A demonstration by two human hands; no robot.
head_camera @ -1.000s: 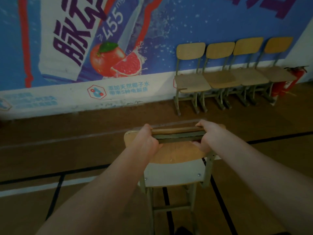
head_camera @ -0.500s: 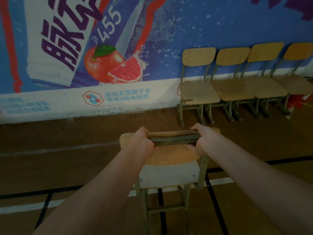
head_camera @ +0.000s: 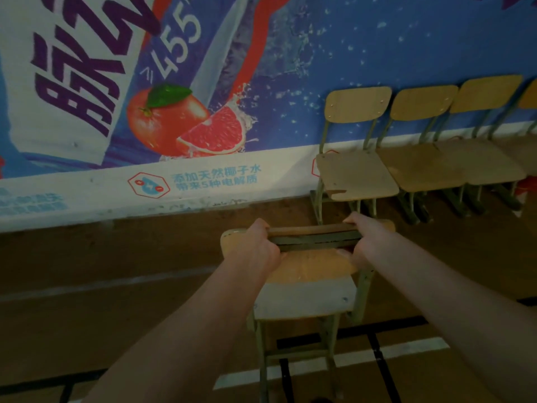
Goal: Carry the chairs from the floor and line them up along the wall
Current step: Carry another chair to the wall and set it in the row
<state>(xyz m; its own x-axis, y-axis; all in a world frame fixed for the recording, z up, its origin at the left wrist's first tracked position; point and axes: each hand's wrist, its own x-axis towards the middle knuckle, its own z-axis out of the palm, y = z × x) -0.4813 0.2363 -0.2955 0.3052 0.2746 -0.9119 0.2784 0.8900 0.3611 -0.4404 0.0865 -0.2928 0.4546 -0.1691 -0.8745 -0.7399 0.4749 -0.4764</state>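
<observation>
Chair [head_camera: 308, 301] stands out in front of the person, short of the wall [head_camera: 290, 68], with the left hand [head_camera: 255, 248] and the right hand [head_camera: 367, 242] each curled tight round its top rail, fingertips mostly hidden underneath. Its feet run off the bottom edge, so contact with the floor [head_camera: 116, 271] cannot be told. The row of chairs [head_camera: 357, 175] against the wall is cut off at the right.

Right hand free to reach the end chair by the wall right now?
Probably not: the right hand is busy gripping the held chair with the left hand, and the end chair stands farther ahead.
</observation>
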